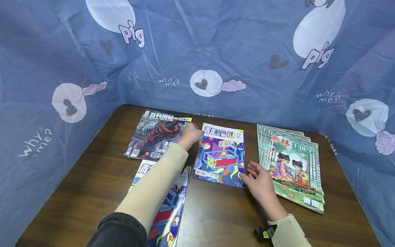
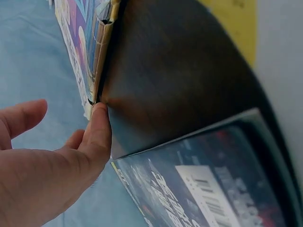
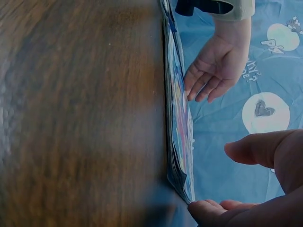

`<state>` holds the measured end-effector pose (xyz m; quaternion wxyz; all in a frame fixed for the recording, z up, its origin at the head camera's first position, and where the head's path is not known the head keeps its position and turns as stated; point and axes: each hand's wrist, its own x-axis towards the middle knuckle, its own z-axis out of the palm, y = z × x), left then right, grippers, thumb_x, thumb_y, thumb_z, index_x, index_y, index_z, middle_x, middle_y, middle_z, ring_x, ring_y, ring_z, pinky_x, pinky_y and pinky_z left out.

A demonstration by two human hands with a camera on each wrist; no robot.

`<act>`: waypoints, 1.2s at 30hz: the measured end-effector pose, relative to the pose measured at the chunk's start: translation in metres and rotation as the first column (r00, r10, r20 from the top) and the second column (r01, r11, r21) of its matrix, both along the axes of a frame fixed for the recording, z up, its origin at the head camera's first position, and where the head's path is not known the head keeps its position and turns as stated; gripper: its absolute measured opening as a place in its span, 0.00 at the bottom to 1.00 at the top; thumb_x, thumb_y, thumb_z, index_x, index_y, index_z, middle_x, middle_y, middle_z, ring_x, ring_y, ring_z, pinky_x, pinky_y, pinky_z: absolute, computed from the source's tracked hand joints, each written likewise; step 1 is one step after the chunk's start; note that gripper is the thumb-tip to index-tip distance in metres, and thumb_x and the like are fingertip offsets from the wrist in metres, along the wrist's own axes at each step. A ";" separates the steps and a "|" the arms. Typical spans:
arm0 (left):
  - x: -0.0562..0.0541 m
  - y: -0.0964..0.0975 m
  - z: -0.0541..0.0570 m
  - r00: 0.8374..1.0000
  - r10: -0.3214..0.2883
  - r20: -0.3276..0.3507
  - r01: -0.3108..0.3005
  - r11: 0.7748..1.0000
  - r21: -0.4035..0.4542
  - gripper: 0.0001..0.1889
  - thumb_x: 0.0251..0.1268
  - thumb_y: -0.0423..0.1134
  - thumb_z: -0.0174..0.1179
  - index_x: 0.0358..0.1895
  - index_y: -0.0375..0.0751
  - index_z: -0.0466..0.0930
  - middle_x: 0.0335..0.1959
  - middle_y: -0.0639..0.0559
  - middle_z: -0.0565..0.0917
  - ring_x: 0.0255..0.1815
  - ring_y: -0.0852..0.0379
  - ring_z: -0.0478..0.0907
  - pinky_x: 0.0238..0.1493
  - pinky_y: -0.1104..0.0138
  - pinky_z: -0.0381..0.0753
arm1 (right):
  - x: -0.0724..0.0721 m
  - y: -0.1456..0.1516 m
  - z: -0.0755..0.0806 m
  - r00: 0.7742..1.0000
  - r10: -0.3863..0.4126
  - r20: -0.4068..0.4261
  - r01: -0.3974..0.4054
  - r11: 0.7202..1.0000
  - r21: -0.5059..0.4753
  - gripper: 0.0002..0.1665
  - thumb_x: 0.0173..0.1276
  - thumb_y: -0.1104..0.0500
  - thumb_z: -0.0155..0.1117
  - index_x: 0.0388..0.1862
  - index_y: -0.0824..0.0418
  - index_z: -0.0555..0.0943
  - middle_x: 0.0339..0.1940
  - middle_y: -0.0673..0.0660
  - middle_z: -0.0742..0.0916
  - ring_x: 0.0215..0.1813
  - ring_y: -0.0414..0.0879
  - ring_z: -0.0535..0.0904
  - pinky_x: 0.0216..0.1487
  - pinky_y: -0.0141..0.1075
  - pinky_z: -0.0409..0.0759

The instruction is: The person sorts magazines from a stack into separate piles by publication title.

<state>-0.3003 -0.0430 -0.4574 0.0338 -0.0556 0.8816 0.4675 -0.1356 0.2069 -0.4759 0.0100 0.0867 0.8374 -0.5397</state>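
A purple-covered magazine [image 1: 222,156] lies on the table's middle between the two hands; in the right wrist view its edge shows several layers of pages. My left hand [image 1: 189,134] is at its upper left edge. In the left wrist view, that hand's fingertips touch the edge while the thumb stands apart. At the lower right side is my right hand [image 1: 260,181], thumb and fingers spread. The right wrist view shows its fingertips [image 3: 201,208] against the magazine's corner, with the thumb off it.
Left of the middle lies a dark-covered magazine [image 1: 154,132]. Another purple magazine [image 1: 166,219] lies nearer, partly hidden by the left forearm. Several green-covered magazines [image 1: 293,171] are fanned in a pile on the right. A blue patterned cloth [image 1: 172,61] hangs behind the wooden table [image 1: 216,216].
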 end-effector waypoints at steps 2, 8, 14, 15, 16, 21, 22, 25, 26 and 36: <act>-0.001 0.001 0.000 1.000 -0.003 -0.001 0.003 1.000 -0.001 0.17 0.61 0.34 0.64 0.49 0.24 0.81 0.49 0.34 0.83 0.51 0.40 0.79 0.56 0.54 0.78 | 0.000 0.000 0.001 1.000 -0.005 0.012 0.005 1.000 0.018 0.39 0.69 0.62 0.71 0.72 0.76 0.65 0.68 0.73 0.74 0.69 0.63 0.72 0.67 0.46 0.71; -0.007 0.002 0.001 1.000 0.006 0.002 -0.006 1.000 0.007 0.16 0.61 0.35 0.65 0.47 0.25 0.83 0.48 0.34 0.83 0.50 0.40 0.79 0.54 0.55 0.79 | 0.000 -0.002 0.000 0.999 -0.014 0.034 0.012 0.999 0.052 0.39 0.69 0.61 0.71 0.72 0.75 0.66 0.68 0.73 0.75 0.68 0.63 0.73 0.65 0.48 0.73; -0.013 0.002 0.000 1.000 0.000 0.001 0.000 1.000 0.009 0.11 0.60 0.35 0.65 0.38 0.27 0.83 0.42 0.37 0.83 0.44 0.42 0.78 0.48 0.56 0.80 | 0.000 -0.005 -0.002 0.999 -0.014 0.036 0.012 0.998 0.061 0.39 0.68 0.61 0.71 0.72 0.75 0.66 0.67 0.73 0.76 0.67 0.64 0.74 0.64 0.49 0.74; -0.014 0.002 -0.001 1.000 0.000 0.005 0.000 1.000 0.011 0.11 0.60 0.35 0.65 0.38 0.27 0.83 0.41 0.37 0.83 0.43 0.43 0.78 0.48 0.56 0.80 | 0.000 -0.005 -0.002 0.999 -0.017 0.037 0.015 0.998 0.060 0.39 0.68 0.61 0.71 0.72 0.75 0.66 0.67 0.73 0.76 0.67 0.63 0.74 0.64 0.49 0.74; -0.015 0.002 -0.001 1.000 0.002 0.008 -0.002 1.000 0.012 0.11 0.59 0.35 0.65 0.37 0.27 0.82 0.41 0.37 0.83 0.43 0.43 0.78 0.48 0.56 0.80 | 0.000 -0.006 -0.002 0.999 -0.017 0.036 0.015 0.998 0.059 0.39 0.68 0.61 0.71 0.72 0.76 0.66 0.67 0.74 0.76 0.67 0.64 0.74 0.64 0.50 0.74; -0.018 0.005 -0.001 1.000 0.014 0.025 -0.014 1.000 0.016 0.14 0.59 0.35 0.65 0.42 0.25 0.81 0.45 0.35 0.82 0.46 0.43 0.76 0.52 0.56 0.79 | 0.001 -0.007 0.000 0.999 -0.018 0.043 0.015 0.998 0.061 0.39 0.68 0.61 0.71 0.71 0.77 0.66 0.67 0.74 0.75 0.67 0.64 0.74 0.64 0.50 0.75; -0.019 0.005 -0.001 1.000 0.017 0.025 -0.017 1.000 0.015 0.15 0.59 0.35 0.65 0.43 0.24 0.81 0.47 0.34 0.82 0.47 0.42 0.77 0.53 0.56 0.79 | 0.001 -0.007 0.000 0.999 -0.017 0.046 0.014 0.998 0.062 0.40 0.68 0.61 0.71 0.72 0.77 0.66 0.67 0.74 0.75 0.67 0.64 0.74 0.64 0.51 0.75; -0.020 0.006 -0.001 0.999 0.030 0.024 -0.030 1.000 -0.010 0.18 0.57 0.35 0.65 0.47 0.24 0.80 0.47 0.34 0.82 0.47 0.43 0.77 0.53 0.57 0.79 | 0.001 -0.007 0.001 0.999 -0.017 0.049 0.014 0.998 0.062 0.40 0.68 0.61 0.71 0.72 0.77 0.66 0.67 0.74 0.75 0.67 0.64 0.74 0.64 0.50 0.75; -0.021 0.007 -0.001 0.999 0.034 0.031 -0.034 0.999 -0.010 0.19 0.57 0.35 0.65 0.47 0.24 0.80 0.46 0.35 0.82 0.45 0.44 0.77 0.51 0.58 0.80 | 0.001 -0.007 0.001 0.999 -0.017 0.049 0.014 0.998 0.060 0.40 0.68 0.61 0.71 0.72 0.77 0.65 0.67 0.74 0.75 0.67 0.64 0.74 0.64 0.50 0.75; -0.035 0.011 -0.003 0.968 0.070 0.241 -0.124 0.968 0.219 0.23 0.61 0.31 0.65 0.57 0.25 0.73 0.28 0.46 0.76 0.19 0.54 0.75 0.28 0.64 0.83 | -0.001 -0.006 -0.001 0.999 -0.016 0.037 0.014 0.998 0.063 0.40 0.67 0.61 0.72 0.72 0.77 0.66 0.67 0.73 0.76 0.66 0.63 0.75 0.63 0.49 0.76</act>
